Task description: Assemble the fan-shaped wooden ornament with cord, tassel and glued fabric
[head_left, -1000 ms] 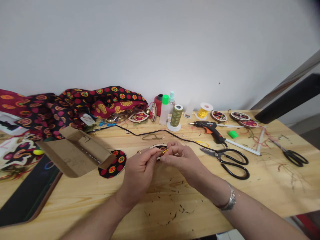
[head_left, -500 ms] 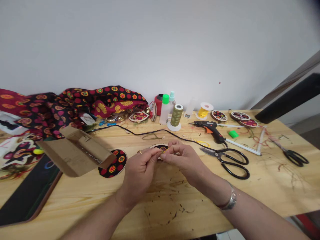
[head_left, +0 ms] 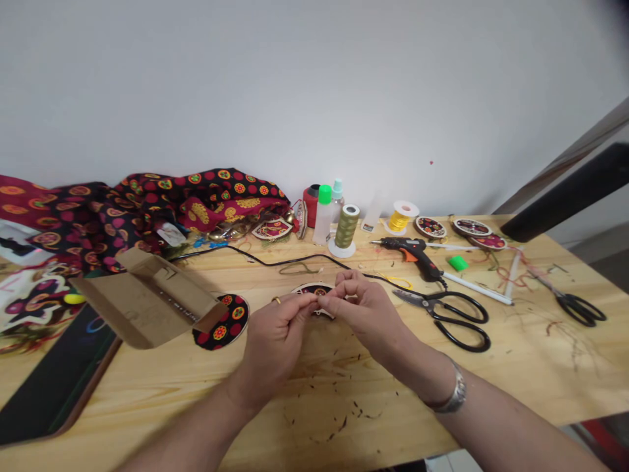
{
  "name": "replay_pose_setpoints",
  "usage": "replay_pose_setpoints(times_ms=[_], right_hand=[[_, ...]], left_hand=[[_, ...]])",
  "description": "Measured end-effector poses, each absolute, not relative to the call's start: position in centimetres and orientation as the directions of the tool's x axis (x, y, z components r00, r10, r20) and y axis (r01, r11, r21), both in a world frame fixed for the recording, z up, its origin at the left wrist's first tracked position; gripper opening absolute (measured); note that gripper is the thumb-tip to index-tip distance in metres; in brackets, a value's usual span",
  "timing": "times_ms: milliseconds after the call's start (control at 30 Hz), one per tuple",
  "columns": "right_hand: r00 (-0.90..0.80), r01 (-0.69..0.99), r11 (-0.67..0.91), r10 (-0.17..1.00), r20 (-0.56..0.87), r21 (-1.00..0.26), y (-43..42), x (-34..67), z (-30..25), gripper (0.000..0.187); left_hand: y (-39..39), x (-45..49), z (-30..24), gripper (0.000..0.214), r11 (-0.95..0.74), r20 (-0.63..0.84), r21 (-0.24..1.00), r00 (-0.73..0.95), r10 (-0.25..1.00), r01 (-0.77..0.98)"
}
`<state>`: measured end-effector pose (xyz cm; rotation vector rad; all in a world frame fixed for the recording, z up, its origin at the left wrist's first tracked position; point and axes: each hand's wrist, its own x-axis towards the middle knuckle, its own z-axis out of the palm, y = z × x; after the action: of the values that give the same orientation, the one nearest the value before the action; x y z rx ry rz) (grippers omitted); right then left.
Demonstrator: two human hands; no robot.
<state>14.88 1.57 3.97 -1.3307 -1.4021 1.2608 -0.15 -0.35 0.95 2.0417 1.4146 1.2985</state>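
Observation:
My left hand (head_left: 278,337) and my right hand (head_left: 366,311) meet at the fingertips near the middle of the table. Both are closed in a pinch, thumb against forefinger. Whatever lies between the fingertips is too small to make out. Just behind and below them is a patterned disc with a pale rim (head_left: 307,288), partly covered by my fingers. Left of my left hand, a round black fabric-covered piece (head_left: 227,328) with red and yellow flowers lies partly under an open cardboard box (head_left: 162,295). Large black-handled scissors (head_left: 459,314) lie to the right of my right hand.
Behind the hands runs a black cord (head_left: 275,263). A glue gun (head_left: 415,255), an olive thread spool (head_left: 348,229), a yellow spool (head_left: 400,219) and a green-capped bottle (head_left: 323,219) stand or lie farther back. Patterned cloth (head_left: 211,190) is heaped at the left, behind a dark phone-like slab (head_left: 59,380).
The fingertips have shifted slightly, and the right hand's fingers are raised a little. A yellow bit seen at the fingertips before no longer shows clearly.

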Motion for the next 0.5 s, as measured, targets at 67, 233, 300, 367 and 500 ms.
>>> replay_pose_setpoints(times_ms=[67, 233, 300, 367, 500], right_hand=[[-0.117, 0.196, -0.039, 0.991, -0.063, -0.98, 1.64, 14.92, 3.89, 0.016], [-0.121, 0.231, -0.008, 0.992, -0.037, -0.973, 1.85, 15.01, 3.53, 0.013], [-0.121, 0.241, 0.009, 0.992, -0.021, -0.97, 1.91, 15.09, 3.46, 0.012], [-0.124, 0.234, 0.022, 0.992, -0.007, -0.972, 1.99, 15.18, 3.4, 0.013], [-0.135, 0.179, 0.019, 0.991, -0.005, -0.984, 2.15, 15.36, 3.15, 0.015]], left_hand=[[-0.33, -0.1, 1.01, 0.015, -0.446, 0.482, 0.698, 0.093, 0.871, 0.56], [-0.28, -0.1, 0.95, 0.015, -0.442, 0.473, 0.712, 0.092, 0.876, 0.545], [-0.3, -0.1, 0.93, 0.015, -0.45, 0.477, 0.713, 0.098, 0.874, 0.537], [-0.31, -0.08, 0.92, 0.015, -0.453, 0.482, 0.719, 0.092, 0.872, 0.527], [-0.31, -0.12, 0.86, 0.015, -0.445, 0.464, 0.751, 0.089, 0.881, 0.489]])
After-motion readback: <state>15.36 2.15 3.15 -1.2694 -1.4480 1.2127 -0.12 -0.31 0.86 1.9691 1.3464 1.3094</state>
